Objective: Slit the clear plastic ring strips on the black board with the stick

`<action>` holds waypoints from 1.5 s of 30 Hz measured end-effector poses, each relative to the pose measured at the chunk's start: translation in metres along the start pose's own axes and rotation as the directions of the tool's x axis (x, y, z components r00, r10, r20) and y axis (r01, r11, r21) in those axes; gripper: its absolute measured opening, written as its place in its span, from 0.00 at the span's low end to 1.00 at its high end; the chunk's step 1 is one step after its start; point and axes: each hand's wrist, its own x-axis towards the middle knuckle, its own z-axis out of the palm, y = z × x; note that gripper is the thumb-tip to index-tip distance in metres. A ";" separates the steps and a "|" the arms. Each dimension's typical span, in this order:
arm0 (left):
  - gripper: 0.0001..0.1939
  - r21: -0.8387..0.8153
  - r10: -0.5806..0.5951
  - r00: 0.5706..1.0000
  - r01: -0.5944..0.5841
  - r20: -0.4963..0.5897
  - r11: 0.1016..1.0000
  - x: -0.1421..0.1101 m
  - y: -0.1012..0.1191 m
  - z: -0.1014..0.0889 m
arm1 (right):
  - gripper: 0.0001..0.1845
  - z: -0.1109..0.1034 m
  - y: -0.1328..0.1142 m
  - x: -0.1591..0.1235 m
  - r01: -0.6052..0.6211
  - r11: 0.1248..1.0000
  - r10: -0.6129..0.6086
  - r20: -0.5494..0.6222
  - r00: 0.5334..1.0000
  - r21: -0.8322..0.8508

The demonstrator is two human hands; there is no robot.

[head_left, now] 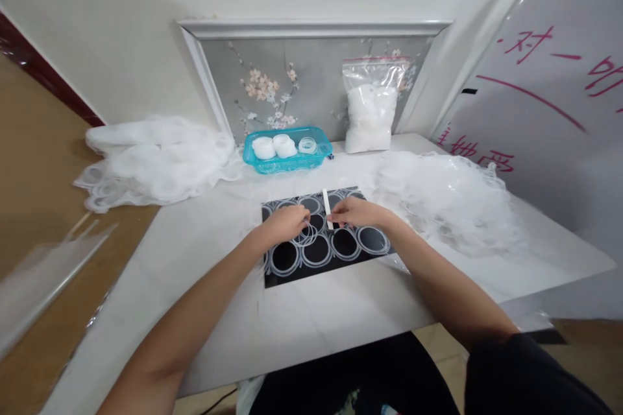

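My left hand (286, 223) is closed, its fingers pinching a few thin translucent rings (304, 237) that hang over the work sheet. In my right hand (357, 212) is a flat white stick (326, 202), held upright by its lower end between thumb and fingers. Both hands are over a black mat (275, 280) on which a translucent sheet with rows of ring outlines (316, 264) lies. My fingertips on the left are partly hidden behind the hand.
Behind the mat stands a blue tray (287, 167) with stacked white rings (275, 146). A zip bag (370, 118) of white pieces leans at the back. Piles of translucent ring sheets lie left (160, 159) and right (452, 201) on the white table (341, 311).
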 end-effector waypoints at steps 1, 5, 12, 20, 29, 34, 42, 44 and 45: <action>0.08 0.014 0.018 1.000 -0.018 0.001 1.000 0.000 0.000 0.001 | 0.17 0.000 -0.001 0.000 0.015 1.000 -0.015 -0.044 0.999 -0.005; 0.09 0.034 0.082 0.997 -0.082 -0.005 0.996 -0.003 -0.001 -0.005 | 0.16 0.004 -0.003 -0.003 0.091 0.996 -0.089 -0.077 0.993 0.021; 0.10 -0.161 0.172 0.923 -0.238 -0.344 0.958 -0.027 0.018 -0.051 | 0.20 0.019 -0.021 -0.014 0.331 0.882 -0.284 -0.184 0.941 0.335; 0.03 0.174 0.353 0.496 -0.371 -0.793 0.912 -0.085 0.050 -0.095 | 0.28 0.024 -0.087 -0.063 0.610 0.719 -0.461 -0.428 0.777 0.332; 0.07 0.471 0.558 0.164 -0.380 -0.813 0.797 -0.101 0.054 -0.103 | 0.07 0.022 -0.130 -0.094 0.676 0.658 -0.606 -0.299 0.737 0.334; 0.07 0.564 0.617 0.086 -0.321 -0.782 0.760 -0.108 0.053 -0.097 | 0.06 0.026 -0.132 -0.104 0.671 0.626 -0.620 -0.268 0.738 0.398; 0.03 0.599 0.641 0.095 -0.275 -0.762 0.752 -0.114 0.052 -0.097 | 0.04 0.028 -0.131 -0.109 0.667 0.609 -0.622 -0.264 0.737 0.429; 0.03 0.623 0.662 0.070 -0.276 -0.747 0.732 -0.112 0.050 -0.097 | 0.04 0.029 -0.129 -0.109 0.659 0.602 -0.621 -0.255 0.741 0.450; 0.03 0.624 0.661 0.070 -0.270 -0.747 0.733 -0.112 0.048 -0.097 | 0.04 0.030 -0.129 -0.109 0.654 0.598 -0.620 -0.248 0.744 0.464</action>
